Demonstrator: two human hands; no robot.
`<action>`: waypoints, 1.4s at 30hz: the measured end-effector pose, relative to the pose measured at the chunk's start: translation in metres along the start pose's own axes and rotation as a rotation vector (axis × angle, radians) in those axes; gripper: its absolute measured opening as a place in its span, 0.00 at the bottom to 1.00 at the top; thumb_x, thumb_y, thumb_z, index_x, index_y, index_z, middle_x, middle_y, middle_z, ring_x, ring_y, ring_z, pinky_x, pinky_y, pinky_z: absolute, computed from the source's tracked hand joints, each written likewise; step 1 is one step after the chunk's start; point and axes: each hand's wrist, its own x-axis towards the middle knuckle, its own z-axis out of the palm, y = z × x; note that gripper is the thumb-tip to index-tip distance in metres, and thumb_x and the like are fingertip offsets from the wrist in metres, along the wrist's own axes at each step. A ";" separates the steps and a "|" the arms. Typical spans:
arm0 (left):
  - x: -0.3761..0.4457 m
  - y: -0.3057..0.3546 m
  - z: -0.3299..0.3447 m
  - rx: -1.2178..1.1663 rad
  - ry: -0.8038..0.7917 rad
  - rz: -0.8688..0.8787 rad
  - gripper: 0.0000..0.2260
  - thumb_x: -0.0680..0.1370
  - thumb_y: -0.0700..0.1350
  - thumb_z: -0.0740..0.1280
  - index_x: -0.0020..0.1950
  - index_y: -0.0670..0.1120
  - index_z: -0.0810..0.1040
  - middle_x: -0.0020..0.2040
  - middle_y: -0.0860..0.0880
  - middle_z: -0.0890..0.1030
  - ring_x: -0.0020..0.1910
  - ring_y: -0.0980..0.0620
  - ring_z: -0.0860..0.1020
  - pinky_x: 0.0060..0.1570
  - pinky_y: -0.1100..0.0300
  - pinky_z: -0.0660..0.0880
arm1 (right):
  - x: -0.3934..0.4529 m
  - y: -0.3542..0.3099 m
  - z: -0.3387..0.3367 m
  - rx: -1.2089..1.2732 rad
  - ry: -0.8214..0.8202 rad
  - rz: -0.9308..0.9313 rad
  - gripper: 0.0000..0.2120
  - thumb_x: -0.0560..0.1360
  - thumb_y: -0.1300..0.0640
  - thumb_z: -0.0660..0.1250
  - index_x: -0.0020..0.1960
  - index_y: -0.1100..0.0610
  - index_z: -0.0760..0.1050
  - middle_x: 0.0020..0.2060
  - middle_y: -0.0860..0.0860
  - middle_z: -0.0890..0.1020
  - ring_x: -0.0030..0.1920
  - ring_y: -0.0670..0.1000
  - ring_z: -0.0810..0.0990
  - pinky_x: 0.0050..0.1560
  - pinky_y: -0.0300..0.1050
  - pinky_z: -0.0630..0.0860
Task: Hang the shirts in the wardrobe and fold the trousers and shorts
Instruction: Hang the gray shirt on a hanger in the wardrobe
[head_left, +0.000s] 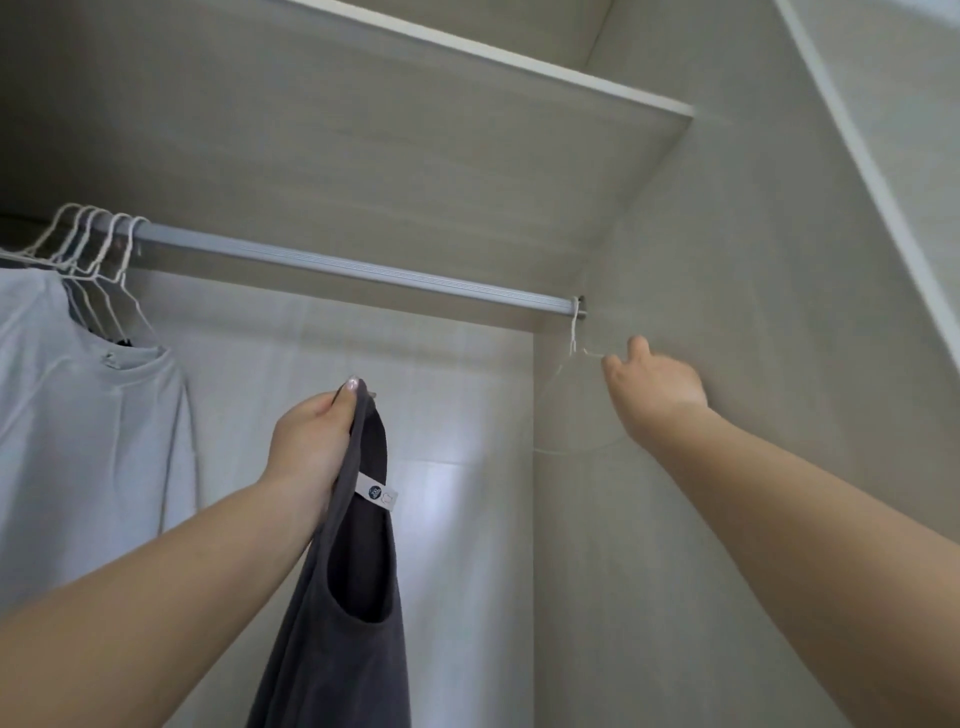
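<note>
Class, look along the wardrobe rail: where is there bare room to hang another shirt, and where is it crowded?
The rail is bare between the bunch of hangers at its left end and the single empty hanger by the right wall, which the right hand reaches. The left end is crowded, above the white shirt. The left hand holds the dark shirt.

One view only, head cam, wide-angle. Looks up and fwd into wardrobe from below the rail, close in, at arm's reach. Shelf underside fills top of frame; right side wall runs along right edge. Both forearms enter from bottom corners.
</note>
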 end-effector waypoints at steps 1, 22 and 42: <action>0.002 -0.002 0.001 0.023 0.003 0.017 0.11 0.79 0.54 0.63 0.43 0.52 0.82 0.46 0.55 0.83 0.44 0.58 0.79 0.39 0.67 0.70 | 0.002 -0.001 0.005 0.014 -0.007 0.003 0.17 0.76 0.68 0.57 0.64 0.61 0.66 0.60 0.59 0.69 0.57 0.61 0.77 0.42 0.48 0.68; 0.015 -0.015 -0.030 0.033 0.049 -0.038 0.11 0.79 0.53 0.65 0.42 0.50 0.82 0.48 0.49 0.84 0.48 0.48 0.81 0.56 0.53 0.76 | 0.022 -0.011 0.024 0.462 0.244 0.128 0.08 0.82 0.59 0.50 0.54 0.58 0.67 0.45 0.63 0.79 0.38 0.60 0.69 0.36 0.47 0.63; 0.000 0.028 -0.163 0.565 0.313 0.128 0.15 0.80 0.51 0.62 0.46 0.41 0.81 0.42 0.45 0.80 0.44 0.43 0.78 0.52 0.50 0.75 | -0.029 -0.051 0.001 0.665 0.295 -0.163 0.14 0.81 0.45 0.49 0.42 0.53 0.60 0.41 0.68 0.78 0.42 0.68 0.77 0.36 0.50 0.65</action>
